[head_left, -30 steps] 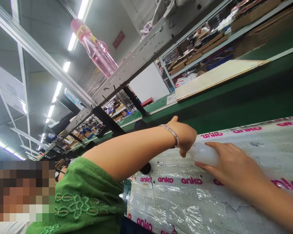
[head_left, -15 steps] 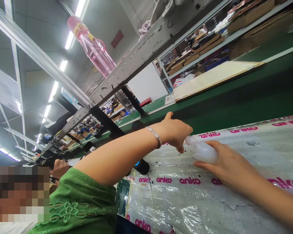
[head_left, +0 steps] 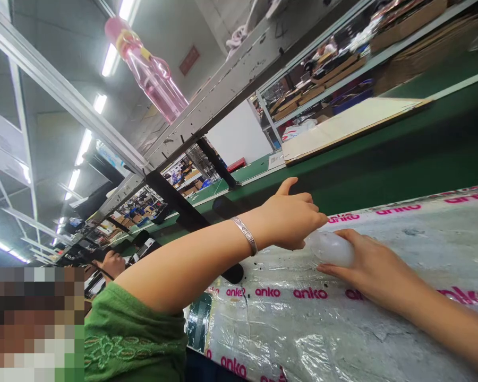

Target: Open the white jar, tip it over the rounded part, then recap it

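The left hand [head_left: 293, 222], at centre, is half curled with its thumb raised by the left end of the white bottle [head_left: 334, 249]; whether anything is pinched cannot be told. The bottle, right of centre over the tabletop [head_left: 271, 329], is gripped between thumb and fingers of the right hand [head_left: 376, 265]. It could be twisted loose if its smooth side is pushed unevenly. Since the earlier frame, the left hand has been brought farther right, partly covering the bottle's end.
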Available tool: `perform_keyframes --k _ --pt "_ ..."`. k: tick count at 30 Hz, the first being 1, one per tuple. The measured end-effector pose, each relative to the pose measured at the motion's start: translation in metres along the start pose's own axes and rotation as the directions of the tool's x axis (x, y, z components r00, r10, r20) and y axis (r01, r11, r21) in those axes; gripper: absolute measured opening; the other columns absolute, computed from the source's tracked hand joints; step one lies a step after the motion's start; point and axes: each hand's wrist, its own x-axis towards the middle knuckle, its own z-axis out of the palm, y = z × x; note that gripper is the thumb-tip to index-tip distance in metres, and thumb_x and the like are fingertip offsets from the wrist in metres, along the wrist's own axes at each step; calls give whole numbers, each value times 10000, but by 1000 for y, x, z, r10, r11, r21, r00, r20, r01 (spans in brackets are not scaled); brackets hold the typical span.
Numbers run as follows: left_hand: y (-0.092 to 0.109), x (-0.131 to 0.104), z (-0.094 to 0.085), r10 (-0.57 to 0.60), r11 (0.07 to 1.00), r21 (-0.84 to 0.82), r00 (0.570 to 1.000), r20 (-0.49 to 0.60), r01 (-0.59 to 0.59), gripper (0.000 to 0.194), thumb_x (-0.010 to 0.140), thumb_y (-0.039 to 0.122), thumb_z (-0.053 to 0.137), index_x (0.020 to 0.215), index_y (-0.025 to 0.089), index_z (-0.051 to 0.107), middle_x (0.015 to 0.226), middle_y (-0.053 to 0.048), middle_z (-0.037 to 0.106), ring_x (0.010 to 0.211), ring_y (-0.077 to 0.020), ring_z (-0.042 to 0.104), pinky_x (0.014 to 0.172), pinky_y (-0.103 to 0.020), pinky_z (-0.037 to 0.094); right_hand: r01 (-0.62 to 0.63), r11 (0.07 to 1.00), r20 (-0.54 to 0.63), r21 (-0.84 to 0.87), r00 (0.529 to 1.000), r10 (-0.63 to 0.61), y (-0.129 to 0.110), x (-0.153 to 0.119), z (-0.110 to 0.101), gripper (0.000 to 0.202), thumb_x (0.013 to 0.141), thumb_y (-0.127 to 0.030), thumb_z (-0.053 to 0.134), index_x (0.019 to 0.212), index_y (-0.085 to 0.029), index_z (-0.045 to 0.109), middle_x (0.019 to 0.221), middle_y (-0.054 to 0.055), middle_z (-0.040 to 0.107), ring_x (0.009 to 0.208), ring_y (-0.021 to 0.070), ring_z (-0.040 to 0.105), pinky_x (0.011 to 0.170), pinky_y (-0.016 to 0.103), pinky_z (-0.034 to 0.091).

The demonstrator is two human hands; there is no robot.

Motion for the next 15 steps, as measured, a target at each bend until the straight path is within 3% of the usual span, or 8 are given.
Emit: perform_keyframes --k 5,12,15 --pt "-4 1 12 28 998 61 999 -34 -26 235 812 106 682 1037 170 702 1107 -93 725 1222 -263 549 1185 -701 94 -17 998 51 59 999 14 -3 -1 -2 838 570 -738 550 1202 -188 533 1191 86 573 1098 295 528 948 453 435" --pt "-6 -9 23 40 999 -17 993 -109 -42 352 791 277 764 1108 167 658 1099 -85 718 1218 -272 553 1168 -712 102 -6 995 68 100 998 -1 -1 -2 -2 793 575 -729 576 1170 -208 528 1141 63 585 1044 278 531 904 418 419" --pt "-3 -11 30 43 999 -22 988 -147 -47 265 822 279 710 1050 151 669 1064 -92 723 1202 -269 566 1172 -703 112 -1 995 68 101 998 -6 -2 -1 -1 794 578 -723 583 1179 -206 535 1135 63 589 1043 280 536 905 420 424"
